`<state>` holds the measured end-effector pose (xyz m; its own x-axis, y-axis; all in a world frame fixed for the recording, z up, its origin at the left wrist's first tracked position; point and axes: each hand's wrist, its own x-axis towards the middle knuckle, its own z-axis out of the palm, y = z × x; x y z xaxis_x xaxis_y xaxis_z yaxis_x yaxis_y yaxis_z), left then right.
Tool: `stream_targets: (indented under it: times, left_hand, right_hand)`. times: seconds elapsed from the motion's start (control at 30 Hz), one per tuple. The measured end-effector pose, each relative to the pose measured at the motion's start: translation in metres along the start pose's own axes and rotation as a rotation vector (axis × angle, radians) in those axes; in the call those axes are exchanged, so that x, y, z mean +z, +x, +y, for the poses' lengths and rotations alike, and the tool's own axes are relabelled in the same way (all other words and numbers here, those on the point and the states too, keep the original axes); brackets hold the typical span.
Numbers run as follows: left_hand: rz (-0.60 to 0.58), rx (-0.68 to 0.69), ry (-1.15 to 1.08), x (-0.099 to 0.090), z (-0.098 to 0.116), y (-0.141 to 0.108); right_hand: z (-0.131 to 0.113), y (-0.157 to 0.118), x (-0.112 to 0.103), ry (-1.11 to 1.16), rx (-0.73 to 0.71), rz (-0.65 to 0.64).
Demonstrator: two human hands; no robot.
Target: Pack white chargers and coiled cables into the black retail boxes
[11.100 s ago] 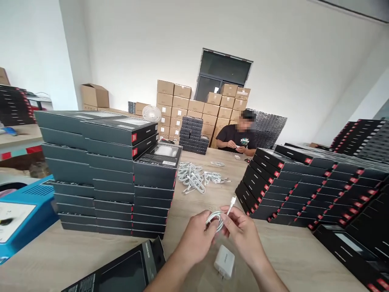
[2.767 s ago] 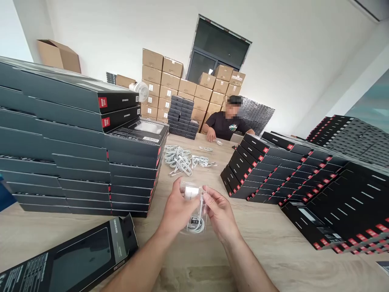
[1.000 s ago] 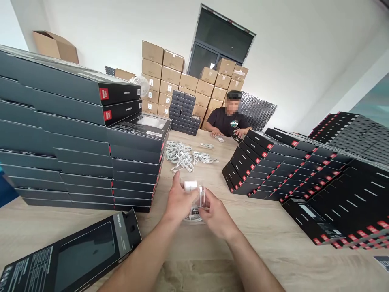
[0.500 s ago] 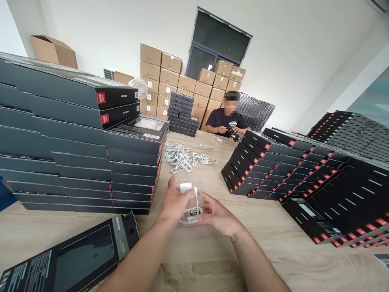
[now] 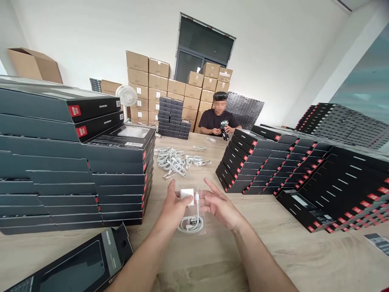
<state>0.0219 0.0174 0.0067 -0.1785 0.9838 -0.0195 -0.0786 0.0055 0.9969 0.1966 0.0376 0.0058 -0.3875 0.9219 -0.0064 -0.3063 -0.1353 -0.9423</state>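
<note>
A clear plastic tray (image 5: pixel 200 227) holds a white adapter (image 5: pixel 186 196) at its upper left and a coiled white cable (image 5: pixel 199 224) at its bottom, with the cable's plug end standing up on the right. My left hand (image 5: pixel 176 205) grips the tray's left side, its thumb over the adapter. At the tray's right edge is my right hand (image 5: pixel 221 207), fingers spread and slightly blurred. Beyond both hands, a pile of white cables (image 5: pixel 174 160) lies on the wooden table (image 5: pixel 194 259). An open black box (image 5: pixel 75 263) lies at the lower left.
Tall stacks of dark boxes stand at the left (image 5: pixel 60 162) and right (image 5: pixel 258 162). Across the table sits a person (image 5: pixel 219 119) holding a small black item. Behind are cardboard cartons (image 5: pixel 158 83) and a white fan (image 5: pixel 126 96).
My right hand has loosened from the tray's right side and its fingers have spread. The left thumb has shifted lower on the adapter. The camera view has turned slightly right.
</note>
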Motion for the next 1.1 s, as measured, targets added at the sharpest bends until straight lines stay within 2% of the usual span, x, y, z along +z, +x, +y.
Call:
stream_targets:
  times: [0.13,0.33,0.5,0.63,0.7,0.77,0.87,0.97,1.03,1.1]
  left_hand:
    - [-0.023,-0.083,0.09,0.006,0.009,-0.007]
    - [0.005,-0.057,0.197,0.007,0.02,-0.013]
    - [-0.038,-0.003,0.225,0.004,0.014,-0.01]
    - [-0.034,0.043,0.248,0.012,0.003,-0.008]
    - [-0.062,0.049,0.21,0.015,0.002,-0.013]
    - [-0.128,0.028,0.226,0.011,0.008,-0.026]
    - [-0.169,0.102,0.511,-0.018,0.032,-0.061]
    - [-0.267,0.152,0.84,-0.068,0.058,-0.101]
    - [-0.198,0.068,1.083,-0.102,0.068,-0.12]
    - [-0.116,-0.06,1.273,-0.127,0.07,-0.13]
  right_hand:
    - [-0.001,0.003,-0.004,-0.004,-0.059,0.016]
    - [-0.002,0.0,0.0,-0.05,-0.103,-0.002]
    - [-0.005,-0.001,0.008,-0.088,-0.086,0.01]
    - [0.001,0.0,0.012,-0.187,-0.083,0.041]
    - [0.004,0.0,0.008,-0.219,-0.085,0.057]
    - [0.006,0.0,0.0,-0.224,-0.068,0.058]
    - [0.009,0.002,-0.014,-0.124,-0.02,0.089]
    - [0.007,0.005,-0.022,0.027,0.024,0.199]
    - [0.005,0.006,-0.023,0.092,0.037,0.294]
    - [0.004,0.005,-0.023,0.132,0.044,0.351]
